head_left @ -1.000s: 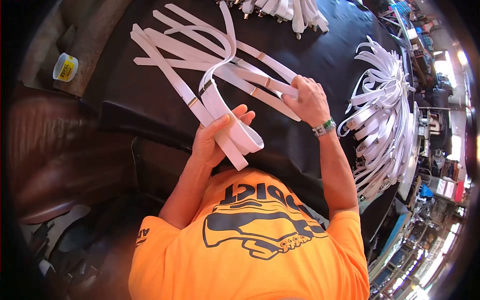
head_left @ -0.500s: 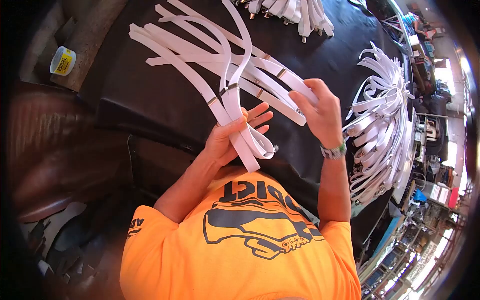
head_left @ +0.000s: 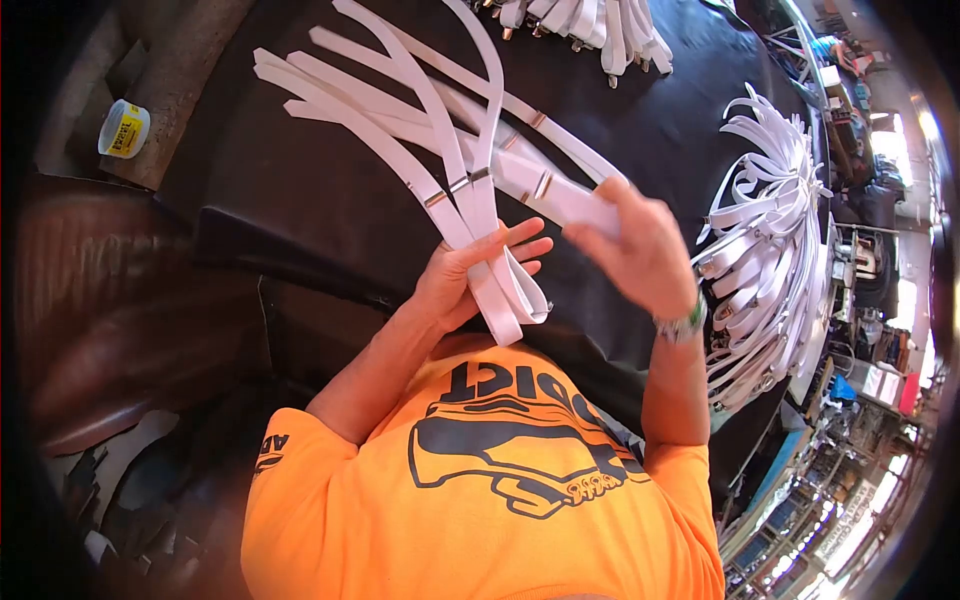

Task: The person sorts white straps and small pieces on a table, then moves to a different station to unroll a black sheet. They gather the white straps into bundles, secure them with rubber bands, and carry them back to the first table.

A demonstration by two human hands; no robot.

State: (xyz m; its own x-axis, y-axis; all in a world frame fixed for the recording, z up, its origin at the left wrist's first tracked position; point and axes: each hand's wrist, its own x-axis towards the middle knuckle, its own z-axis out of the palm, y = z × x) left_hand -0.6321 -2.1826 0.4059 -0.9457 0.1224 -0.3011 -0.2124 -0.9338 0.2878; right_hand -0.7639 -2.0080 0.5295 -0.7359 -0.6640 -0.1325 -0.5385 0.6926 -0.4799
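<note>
My left hand [head_left: 462,272] holds a couple of looped white straps [head_left: 495,305] between thumb and palm, its other fingers stretched out. Small metal sliders cross these straps above the thumb, and their long tails reach up over the black-covered table [head_left: 270,170]. To the right, my right hand [head_left: 645,240], slightly blurred, is closed on the folded end of another white strap [head_left: 585,205], which also carries a metal slider. More white straps [head_left: 370,115] lie crossed beneath, their cut ends pointing to the upper left.
A large bundle of white straps [head_left: 765,250] lies along the table's right side. Another bundle with metal ends [head_left: 590,25] sits at the far edge. A white tub with a yellow label [head_left: 125,128] stands at the left. Cluttered shelves [head_left: 870,370] line the far right.
My right hand has moved slightly down and right, lifting a strap end away from the others. The straps in my left hand have swung a little; that hand stays nearly in place.
</note>
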